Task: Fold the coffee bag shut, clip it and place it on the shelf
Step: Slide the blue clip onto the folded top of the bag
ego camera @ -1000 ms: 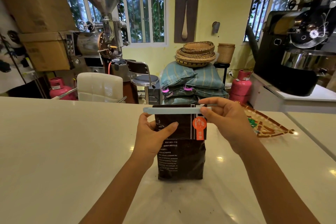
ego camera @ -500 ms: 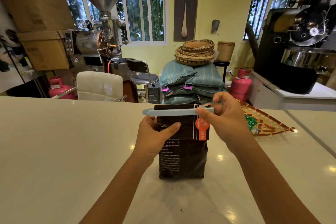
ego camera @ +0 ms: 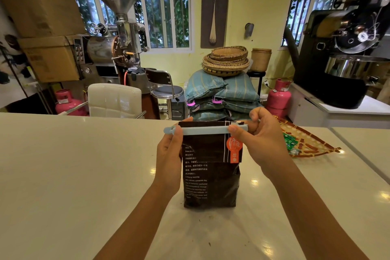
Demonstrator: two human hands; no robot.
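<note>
Clip [ego camera: 205,130]: both ends covered under the fingertips [ego camera: 235,131], latch state not determinable; bag [ego camera: 211,175] left edge hidden behind the left hand [ego camera: 168,160]. Small print beside the fingers illegible.

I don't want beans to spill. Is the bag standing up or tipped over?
Standing up. The bag sits on its flat bottom on the counter, with the clip level across its folded top.

Glossy cream counter [ego camera: 63,164], ceiling-light glare spots. Beyond the grip: yellow wall [ego camera: 259,2], barred windows [ego camera: 164,15] with foliage outside, spoon picture [ego camera: 214,4]. Left of it: white chair [ego camera: 115,99], steel roaster [ego camera: 114,48], cardboard boxes [ego camera: 48,57]. Right: black roaster [ego camera: 348,55].
</note>
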